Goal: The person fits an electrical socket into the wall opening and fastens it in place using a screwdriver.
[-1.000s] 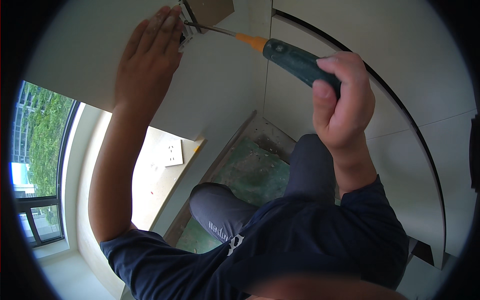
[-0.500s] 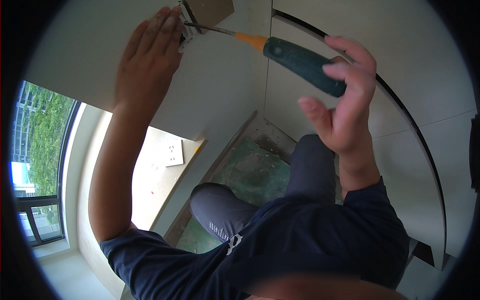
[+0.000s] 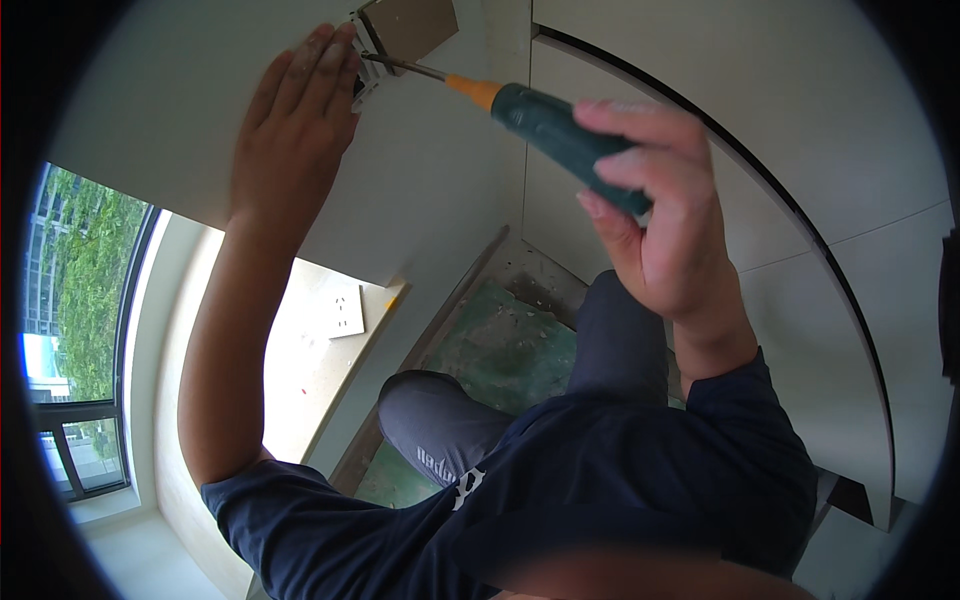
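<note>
My left hand [image 3: 298, 125] lies flat on a pale panel [image 3: 400, 190], fingers stretched out. Its fingertips partly cover a small light-coloured fitting [image 3: 371, 92] with a dark gap, whose kind I cannot make out. In my right hand [image 3: 668, 205] is a screwdriver [image 3: 545, 132] with a dark green handle and an orange collar; the fingers and thumb close round the handle's rear end. The thin metal shaft slopes up to the left, and its tip meets the fitting beside my left fingertips.
A brown flat piece [image 3: 415, 30] sits behind the fitting. At left, a white socket plate [image 3: 345, 310] lies on a pale ledge [image 3: 300, 380] by a window [image 3: 90, 300]. To the right stand white panels [image 3: 640, 240] with a dark curved edge strip. Debris dots the green floor covering [image 3: 490, 345].
My right hand has moved left with the screwdriver, and its fingers have closed round the handle from a looser, spread hold. My left hand has barely shifted.
</note>
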### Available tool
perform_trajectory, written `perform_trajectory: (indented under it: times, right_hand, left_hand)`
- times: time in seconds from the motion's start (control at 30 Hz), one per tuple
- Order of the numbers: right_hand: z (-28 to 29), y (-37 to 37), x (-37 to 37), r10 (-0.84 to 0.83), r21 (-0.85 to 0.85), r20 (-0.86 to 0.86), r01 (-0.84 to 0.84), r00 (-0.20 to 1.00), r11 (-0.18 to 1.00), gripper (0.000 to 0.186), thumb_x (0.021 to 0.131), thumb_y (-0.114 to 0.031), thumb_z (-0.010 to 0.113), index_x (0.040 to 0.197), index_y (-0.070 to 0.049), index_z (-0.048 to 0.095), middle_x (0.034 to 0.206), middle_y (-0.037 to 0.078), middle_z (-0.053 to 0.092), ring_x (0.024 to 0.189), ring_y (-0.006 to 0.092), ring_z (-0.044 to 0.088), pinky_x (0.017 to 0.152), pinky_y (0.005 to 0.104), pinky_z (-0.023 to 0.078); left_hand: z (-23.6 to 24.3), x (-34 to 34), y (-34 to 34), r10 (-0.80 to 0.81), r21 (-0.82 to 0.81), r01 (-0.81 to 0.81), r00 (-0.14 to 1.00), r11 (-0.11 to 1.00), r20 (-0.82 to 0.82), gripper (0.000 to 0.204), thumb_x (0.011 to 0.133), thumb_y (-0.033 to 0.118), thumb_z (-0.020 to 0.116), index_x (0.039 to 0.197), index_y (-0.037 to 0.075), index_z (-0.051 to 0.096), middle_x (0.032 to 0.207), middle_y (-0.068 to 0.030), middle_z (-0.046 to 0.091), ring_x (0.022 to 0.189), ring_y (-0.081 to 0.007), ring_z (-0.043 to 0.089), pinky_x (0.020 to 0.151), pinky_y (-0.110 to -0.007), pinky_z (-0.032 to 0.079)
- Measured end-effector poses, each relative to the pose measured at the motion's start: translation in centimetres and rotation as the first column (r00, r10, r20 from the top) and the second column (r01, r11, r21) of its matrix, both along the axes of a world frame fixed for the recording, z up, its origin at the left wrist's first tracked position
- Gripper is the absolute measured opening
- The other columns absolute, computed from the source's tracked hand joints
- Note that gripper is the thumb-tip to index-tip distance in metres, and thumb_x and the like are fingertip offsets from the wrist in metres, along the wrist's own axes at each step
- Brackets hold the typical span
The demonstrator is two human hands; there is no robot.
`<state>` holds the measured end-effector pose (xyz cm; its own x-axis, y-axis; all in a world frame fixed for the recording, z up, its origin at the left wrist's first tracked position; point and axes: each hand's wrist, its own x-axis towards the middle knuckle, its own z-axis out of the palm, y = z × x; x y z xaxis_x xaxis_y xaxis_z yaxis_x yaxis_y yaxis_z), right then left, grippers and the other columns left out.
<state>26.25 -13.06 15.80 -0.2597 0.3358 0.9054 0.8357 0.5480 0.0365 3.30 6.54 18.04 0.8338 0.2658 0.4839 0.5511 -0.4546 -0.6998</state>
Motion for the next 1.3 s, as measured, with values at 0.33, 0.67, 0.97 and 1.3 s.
perform_trajectory:
  times: [0.33, 0.67, 0.97, 1.3]
  right_hand:
    - [0.2, -1.3, 0.7, -0.004, -0.121, -0.037, 0.000, 0.999, 0.993, 0.039, 0.091, -0.015, 0.070, 0.117, -0.004, 0.044, 0.115, 0.020, 0.058, 0.086, 0.0304, 0.062, 0.068, 0.0363, 0.052]
    - [-1.0, -1.9, 0.5, 0.026, -0.229, -0.181, -0.068, 0.983, 0.971, 0.043, 0.087, -0.013, 0.074, 0.118, -0.003, 0.044, 0.108, 0.021, 0.059, 0.089, 0.0327, 0.062, 0.075, 0.0388, 0.053]
    - [-0.2, -2.2, -0.3, -0.047, -0.247, -0.251, -0.017, 0.967, 0.969, 0.051, 0.075, -0.003, 0.081, 0.113, -0.006, 0.046, 0.117, 0.021, 0.058, 0.083, 0.0293, 0.065, 0.069, 0.0375, 0.055]
    - [-1.4, -1.4, -0.5, -0.209, -0.165, -0.253, 0.171, 0.945, 0.971, 0.043, 0.082, -0.011, 0.078, 0.114, -0.003, 0.050, 0.108, 0.019, 0.062, 0.082, 0.0301, 0.066, 0.068, 0.0370, 0.056]
  left_hand:
    - [-0.1, -0.2, -0.5, 0.029, -0.006, -0.029, 0.999, 1.000, -0.035, 0.056, 0.092, 0.032, 0.068, 0.143, 0.015, 0.052, 0.155, 0.0006, 0.043, 0.146, -0.0138, 0.034, 0.122, -0.037, 0.030]
    - [0.1, -0.4, -0.4, 0.039, 0.011, -0.039, 0.999, 0.999, -0.037, 0.052, 0.096, 0.039, 0.063, 0.143, 0.018, 0.051, 0.154, 0.0028, 0.043, 0.146, -0.0128, 0.035, 0.122, -0.037, 0.031]
    - [0.3, -0.4, -0.4, 0.041, 0.012, -0.041, 0.999, 0.999, -0.033, 0.054, 0.094, 0.039, 0.065, 0.142, 0.018, 0.052, 0.154, 0.0037, 0.044, 0.145, -0.0127, 0.036, 0.121, -0.036, 0.032]
    - [0.4, -0.3, -0.3, 0.012, 0.026, -0.012, 1.000, 1.000, -0.020, 0.052, 0.093, 0.036, 0.068, 0.139, 0.017, 0.055, 0.153, 0.0029, 0.046, 0.144, -0.0135, 0.037, 0.121, -0.037, 0.032]
